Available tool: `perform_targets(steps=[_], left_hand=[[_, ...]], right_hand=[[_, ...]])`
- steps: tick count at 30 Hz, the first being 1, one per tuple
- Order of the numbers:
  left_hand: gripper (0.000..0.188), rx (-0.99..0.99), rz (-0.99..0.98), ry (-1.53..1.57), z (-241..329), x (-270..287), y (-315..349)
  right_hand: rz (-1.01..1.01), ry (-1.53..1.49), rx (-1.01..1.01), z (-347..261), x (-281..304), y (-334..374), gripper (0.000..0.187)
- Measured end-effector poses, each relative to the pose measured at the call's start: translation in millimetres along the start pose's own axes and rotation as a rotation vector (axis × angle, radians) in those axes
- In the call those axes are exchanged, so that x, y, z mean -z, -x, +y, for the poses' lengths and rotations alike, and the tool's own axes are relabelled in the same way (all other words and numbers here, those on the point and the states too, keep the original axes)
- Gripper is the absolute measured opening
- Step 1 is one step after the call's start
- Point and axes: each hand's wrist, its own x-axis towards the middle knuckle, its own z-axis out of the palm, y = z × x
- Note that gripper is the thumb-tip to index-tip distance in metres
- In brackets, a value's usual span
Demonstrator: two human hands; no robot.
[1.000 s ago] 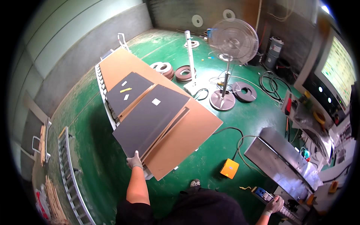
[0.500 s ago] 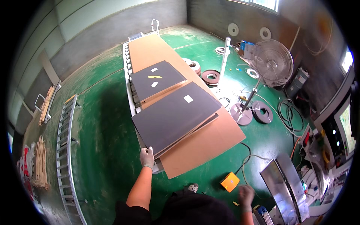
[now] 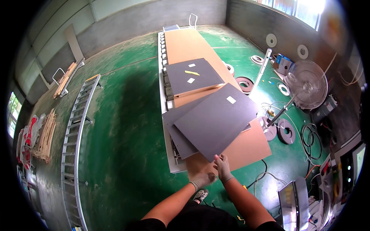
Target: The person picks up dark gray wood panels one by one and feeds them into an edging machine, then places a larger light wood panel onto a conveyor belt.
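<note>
A dark grey panel (image 3: 219, 119) with a white label lies turned at an angle over another grey panel (image 3: 179, 134). My gloved right hand (image 3: 223, 168) is closed on the upper panel's near corner, thumb on top. Just left of it, my gloved left hand (image 3: 203, 179) is below that corner, apart from the panel. Its fingers look curled but are smeared by motion. Under the panels is a long brown board (image 3: 250, 142) on a roller conveyor (image 3: 168, 154). Farther along sits a stack of grey panels (image 3: 196, 79) with white labels and a yellow strip.
A long metal roller frame (image 3: 73, 144) stands on the green floor at left, near thin wooden strips (image 3: 45, 134). To the right are a standing fan (image 3: 307, 86), rolls of edge banding (image 3: 286, 131), a white post (image 3: 260, 71) and loose cables (image 3: 311, 140). A machine (image 3: 295, 204) stands near right.
The upper panel has turned and slid, uncovering the one beneath. My right hand has come in from the right to its near corner; my left hand has let go. The view has shifted left.
</note>
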Motion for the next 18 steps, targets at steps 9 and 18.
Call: perform_targets(steps=[9, 18], left_hand=[[0.038, 0.432, 0.284, 0.983, -24.6, 40.1, 76.7], [0.076, 0.380, 0.240, 1.191, -49.1, 72.5, 61.9]], right_hand=[[-0.421, -0.403, -0.083, 17.0, 45.1, 19.8, 0.021], [-0.050, -0.679, -0.007, 53.9, 207.6, 118.1, 0.032]])
